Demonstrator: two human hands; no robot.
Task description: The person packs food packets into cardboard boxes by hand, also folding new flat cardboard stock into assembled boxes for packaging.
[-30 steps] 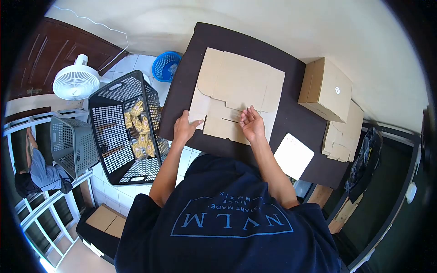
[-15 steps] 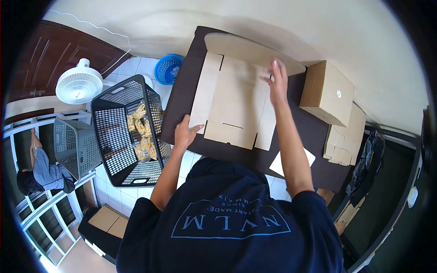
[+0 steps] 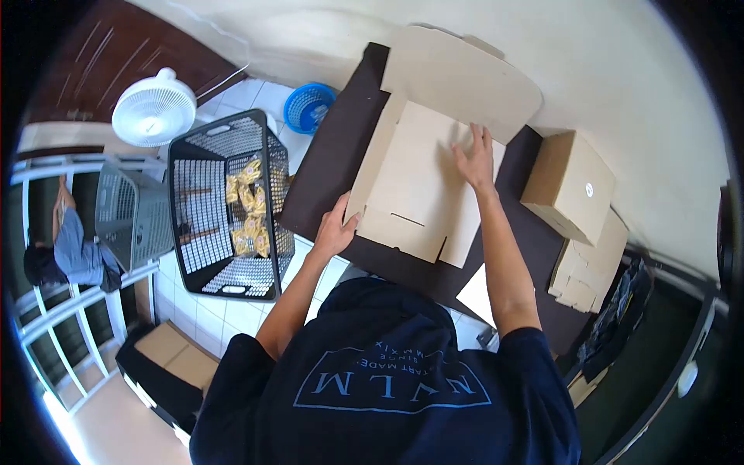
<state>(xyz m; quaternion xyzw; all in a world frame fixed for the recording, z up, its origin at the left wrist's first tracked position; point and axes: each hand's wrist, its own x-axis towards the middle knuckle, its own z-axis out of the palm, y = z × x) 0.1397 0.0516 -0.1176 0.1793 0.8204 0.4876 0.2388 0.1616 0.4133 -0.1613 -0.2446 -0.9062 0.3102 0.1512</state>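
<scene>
Pressing stiff, creased cardboard sheet (image 3: pixel 418 190).

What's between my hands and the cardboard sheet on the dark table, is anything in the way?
Nothing visible. The left hand holds the near left edge of the cardboard blank, and the right hand lies flat on its middle panel, just below the raised far flap.

Soft, even daylight fills the scene, and shadows are faint with blurred edges. The brightest patch is the floor (image 3: pixel 62 418) at the near left, washed out almost to white. The far wall (image 3: pixel 620 70) is evenly lit, without glare. The cardboard (image 3: pixel 422 186) is sharp at the centre, while the dark table (image 3: pixel 325 178) swallows detail. Fisheye distortion bends the railing (image 3: pixel 70 325), and a black vignette rings the frame.
</scene>
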